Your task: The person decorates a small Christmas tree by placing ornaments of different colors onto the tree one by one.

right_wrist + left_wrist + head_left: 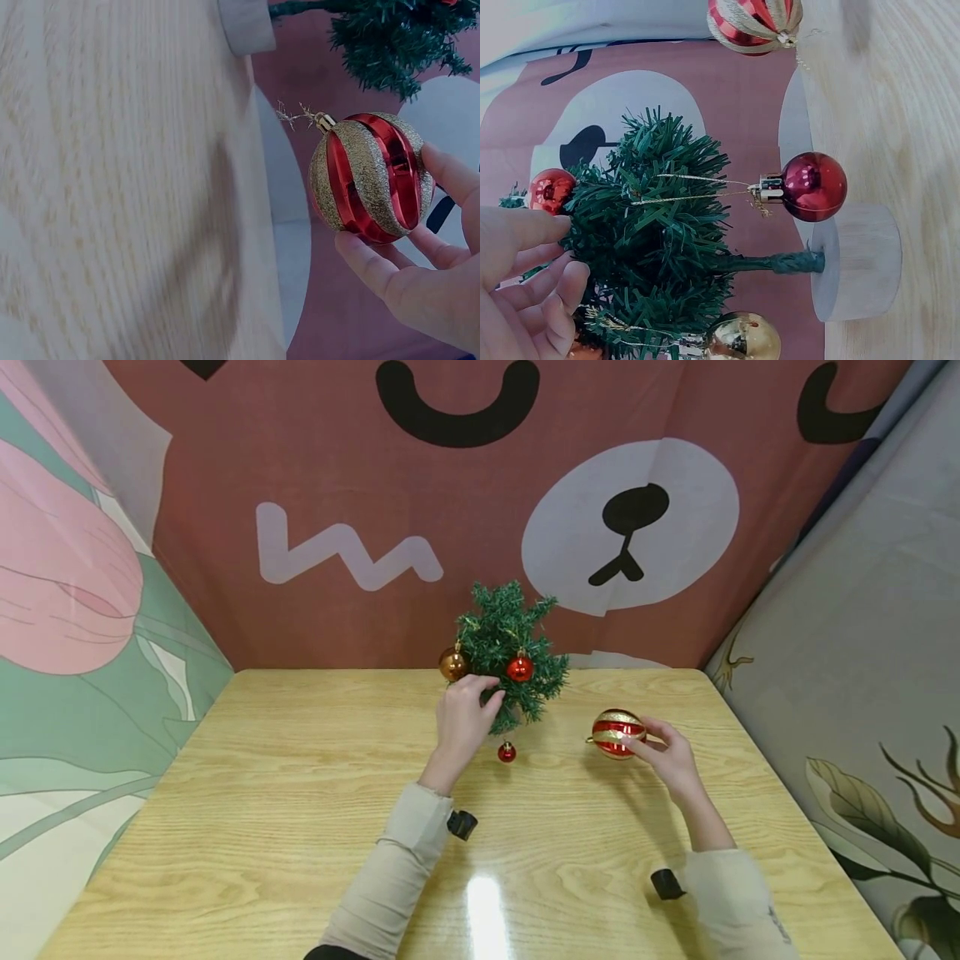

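A small artificial Christmas tree (498, 631) stands on a round pale wooden base (862, 262). My left hand (463, 714) reaches to its front branches, with thumb and forefinger apart at the foliage and nothing visible between them. In the right hand (671, 764), a big red Christmas ball with gold glitter stripes (371, 176) is held between thumb and fingers above the table, right of the tree. Its gold cap and loop point toward the tree. A dark red bauble (815, 187) hangs low on a gold cord; a brighter red bauble (520, 667) and a gold-brown one (453, 664) hang higher.
The wooden table (300, 827) runs back to a reddish cloth (337, 627) printed with a cartoon animal. Patterned fabric (847, 635) borders the right side, and flowered fabric (67, 568) the left. Small black devices (462, 824) sit at both wrists.
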Tool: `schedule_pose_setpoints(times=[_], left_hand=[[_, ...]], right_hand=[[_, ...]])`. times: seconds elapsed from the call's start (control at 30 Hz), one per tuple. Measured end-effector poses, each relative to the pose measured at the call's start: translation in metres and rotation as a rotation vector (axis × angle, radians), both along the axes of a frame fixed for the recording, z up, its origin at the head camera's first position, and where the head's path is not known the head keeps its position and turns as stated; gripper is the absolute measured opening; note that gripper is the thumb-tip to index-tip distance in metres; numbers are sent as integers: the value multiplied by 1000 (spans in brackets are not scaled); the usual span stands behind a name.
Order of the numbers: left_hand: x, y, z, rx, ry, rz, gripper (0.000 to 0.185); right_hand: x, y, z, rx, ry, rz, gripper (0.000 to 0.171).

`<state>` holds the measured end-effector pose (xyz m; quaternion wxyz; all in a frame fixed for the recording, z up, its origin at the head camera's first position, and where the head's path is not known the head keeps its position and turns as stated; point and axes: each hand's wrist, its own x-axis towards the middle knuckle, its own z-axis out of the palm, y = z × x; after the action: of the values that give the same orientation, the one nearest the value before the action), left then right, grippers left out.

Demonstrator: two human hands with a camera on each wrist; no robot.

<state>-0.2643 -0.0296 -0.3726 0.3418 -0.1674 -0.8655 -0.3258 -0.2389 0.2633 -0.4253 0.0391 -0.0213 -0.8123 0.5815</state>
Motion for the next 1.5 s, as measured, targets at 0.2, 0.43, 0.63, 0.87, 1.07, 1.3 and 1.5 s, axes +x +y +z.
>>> schedule_pose_setpoints(times=[0.2, 0.43, 0.63, 0.87, 1.07, 1.3, 1.5], left_hand=[[0, 0, 0, -8, 6, -3, 16], [1, 0, -1, -8, 8, -10, 16], [1, 1, 0, -10, 2, -5, 16], [1, 1, 0, -10, -4, -1, 17], [0, 1, -1, -4, 0, -9, 17], [0, 1, -1, -9, -10, -7, 17], [0, 1, -1, -16, -9, -3, 17]], right_hand=[[1, -2, -3, -137, 80, 29, 60], [9, -14, 9, -143, 66, 35, 58], [8, -13, 4, -240, 118, 93, 58], [14, -24, 15, -338, 104, 120, 48], [20, -33, 26, -400, 58, 109, 44], [24, -40, 33, -512, 53, 151, 31], [27, -45, 36, -554, 56, 182, 26]])
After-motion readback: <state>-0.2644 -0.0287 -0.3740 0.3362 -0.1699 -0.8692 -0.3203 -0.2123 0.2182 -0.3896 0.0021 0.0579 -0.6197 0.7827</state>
